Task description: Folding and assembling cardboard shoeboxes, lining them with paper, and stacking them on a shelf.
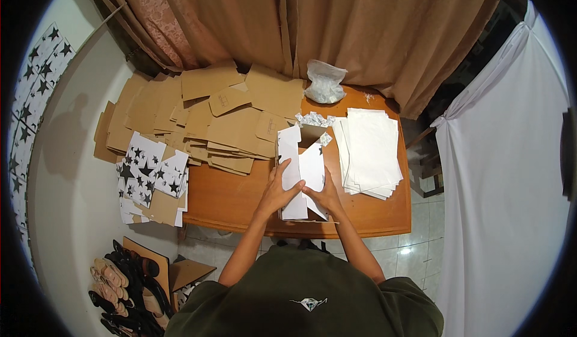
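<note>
Person seen from above, own body at the lower edge of the view. Wears a dark olive-green T-shirt (306, 289), loose fit, short sleeves ending above the elbows. Small white emblem printed at the chest centre, diamond shape with short wing-like strokes on either side. Fabric plain otherwise, soft folds across the shoulders. Forearms bare. Left hand (277, 194) and right hand (324, 194) bare: no gloves, rings, watch or wristband visible.
</note>
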A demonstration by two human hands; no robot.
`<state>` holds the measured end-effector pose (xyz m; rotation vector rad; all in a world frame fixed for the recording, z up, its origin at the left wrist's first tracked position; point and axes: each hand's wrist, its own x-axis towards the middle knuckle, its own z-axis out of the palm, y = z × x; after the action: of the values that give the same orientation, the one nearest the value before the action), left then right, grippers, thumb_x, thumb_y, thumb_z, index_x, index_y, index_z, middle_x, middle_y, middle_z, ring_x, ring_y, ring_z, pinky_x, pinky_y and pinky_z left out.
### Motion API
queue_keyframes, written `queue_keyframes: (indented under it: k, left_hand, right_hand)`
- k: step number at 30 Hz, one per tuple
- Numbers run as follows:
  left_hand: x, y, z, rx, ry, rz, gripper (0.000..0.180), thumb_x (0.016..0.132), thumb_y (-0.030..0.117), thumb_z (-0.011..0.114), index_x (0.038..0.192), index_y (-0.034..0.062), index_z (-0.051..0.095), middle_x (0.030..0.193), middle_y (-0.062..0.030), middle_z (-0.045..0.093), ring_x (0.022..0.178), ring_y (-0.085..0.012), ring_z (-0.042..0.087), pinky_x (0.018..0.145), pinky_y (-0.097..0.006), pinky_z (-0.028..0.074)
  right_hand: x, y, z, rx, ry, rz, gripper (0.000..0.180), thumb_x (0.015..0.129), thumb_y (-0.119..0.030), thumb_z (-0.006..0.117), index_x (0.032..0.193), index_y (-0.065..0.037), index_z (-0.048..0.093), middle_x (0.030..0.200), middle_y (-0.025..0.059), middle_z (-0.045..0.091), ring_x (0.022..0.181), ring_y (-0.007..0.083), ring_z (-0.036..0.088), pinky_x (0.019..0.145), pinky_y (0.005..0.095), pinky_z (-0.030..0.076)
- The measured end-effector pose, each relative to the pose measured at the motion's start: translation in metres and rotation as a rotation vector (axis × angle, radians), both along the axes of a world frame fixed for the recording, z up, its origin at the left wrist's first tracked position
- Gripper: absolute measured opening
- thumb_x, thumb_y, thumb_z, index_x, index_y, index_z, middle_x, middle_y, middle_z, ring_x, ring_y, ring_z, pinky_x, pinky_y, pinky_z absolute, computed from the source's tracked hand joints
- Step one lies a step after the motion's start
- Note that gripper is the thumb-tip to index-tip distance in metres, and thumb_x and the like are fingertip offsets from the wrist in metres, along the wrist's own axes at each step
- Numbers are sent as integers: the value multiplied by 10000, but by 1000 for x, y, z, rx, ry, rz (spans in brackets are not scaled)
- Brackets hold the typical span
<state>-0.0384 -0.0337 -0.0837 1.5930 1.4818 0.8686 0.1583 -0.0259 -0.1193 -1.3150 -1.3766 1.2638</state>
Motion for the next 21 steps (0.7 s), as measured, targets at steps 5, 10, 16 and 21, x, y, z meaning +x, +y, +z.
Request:
queue_keyframes:
  k: [5, 10, 16, 21]
  left_hand:
    - [2, 12, 1, 32, 147, 35, 913, 856, 568, 744, 1533, 113, 333, 1558, -310, 339, 1465, -476, 317, 1162, -528, 346]
    - [-14, 65, 23, 309, -82, 82, 841, 935, 422, 699, 1545, 29, 272, 1531, -297, 377, 1438, -432, 380, 1150, -512, 361]
    - [-25, 93, 68, 242, -37, -248, 755, 895, 378, 752, 1498, 103, 390, 1460, -237, 470, 1365, -397, 471, 1153, -485, 368]
    - [-25, 94, 77, 229, 91, -399, 658, 855, 366, 787, 1406, 130, 516, 1352, -196, 490, 1322, -375, 472, 1128, -480, 391]
  right_hand:
    - [6, -2, -13, 106, -65, -21, 1119, 682, -291, 954, 1537, 14, 300, 1425, 231, 523, 1330, 350, 509, 1119, 435, 408]
    - [8, -2, 2, 177, -137, -12, 1090, 706, -246, 932, 1545, 11, 285, 1426, 246, 503, 1350, 352, 475, 1135, 437, 378]
    - [14, 2, 21, 260, -143, 7, 999, 795, -223, 849, 1564, 5, 253, 1408, 271, 480, 1326, 381, 466, 1128, 469, 365]
    - [13, 3, 32, 282, -165, -16, 981, 816, -220, 826, 1573, -5, 241, 1375, 281, 487, 1309, 399, 475, 1121, 483, 371]
